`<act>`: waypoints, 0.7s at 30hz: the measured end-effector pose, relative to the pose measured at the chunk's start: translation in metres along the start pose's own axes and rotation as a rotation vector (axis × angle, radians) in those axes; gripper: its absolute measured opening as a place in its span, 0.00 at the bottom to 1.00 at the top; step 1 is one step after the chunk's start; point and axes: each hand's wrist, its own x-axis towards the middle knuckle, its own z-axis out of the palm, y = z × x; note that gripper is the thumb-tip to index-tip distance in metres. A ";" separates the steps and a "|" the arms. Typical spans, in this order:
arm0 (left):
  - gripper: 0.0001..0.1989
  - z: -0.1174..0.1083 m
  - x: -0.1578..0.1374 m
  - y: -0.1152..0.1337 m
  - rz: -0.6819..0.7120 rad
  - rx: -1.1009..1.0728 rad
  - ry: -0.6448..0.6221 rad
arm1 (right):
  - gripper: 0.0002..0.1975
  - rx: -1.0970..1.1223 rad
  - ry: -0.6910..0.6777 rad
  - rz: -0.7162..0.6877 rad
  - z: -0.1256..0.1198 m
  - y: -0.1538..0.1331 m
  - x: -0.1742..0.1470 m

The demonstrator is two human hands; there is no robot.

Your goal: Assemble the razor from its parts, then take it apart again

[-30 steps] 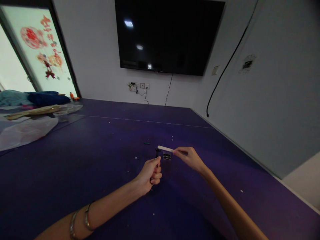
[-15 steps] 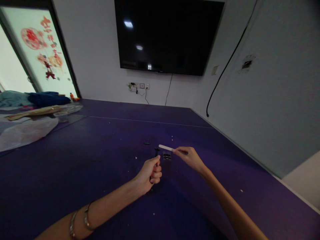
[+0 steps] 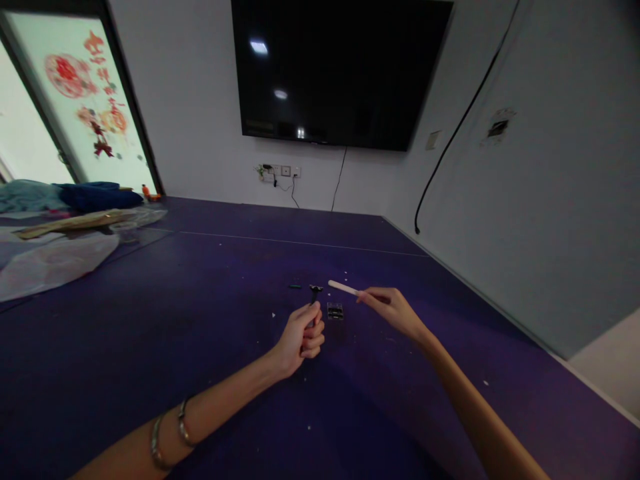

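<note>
Black T-headed tool (image 3: 316, 289) and pale stick (image 3: 343, 288) being held apart

The tool's handle is being clamped by the wrapped fingers of the left hand (image 3: 299, 340), its head being pointed beyond them. The stick is being pinched between thumb and fingers of the right hand (image 3: 393, 308), its tip aimed leftward from them. A small clear case (image 3: 335, 311) is being supported by the purple surface (image 3: 225, 300) between both hands' fingers.

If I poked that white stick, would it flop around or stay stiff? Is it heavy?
Probably stiff: the white stick juts straight out from the right hand without drooping. It's likely light too, since it looks slim and is held by just one end. A hard push might snap something that thin.
</note>
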 end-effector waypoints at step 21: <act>0.19 -0.008 -0.005 -0.004 0.231 0.279 -0.115 | 0.20 -0.123 -0.079 -0.181 -0.015 -0.054 -0.016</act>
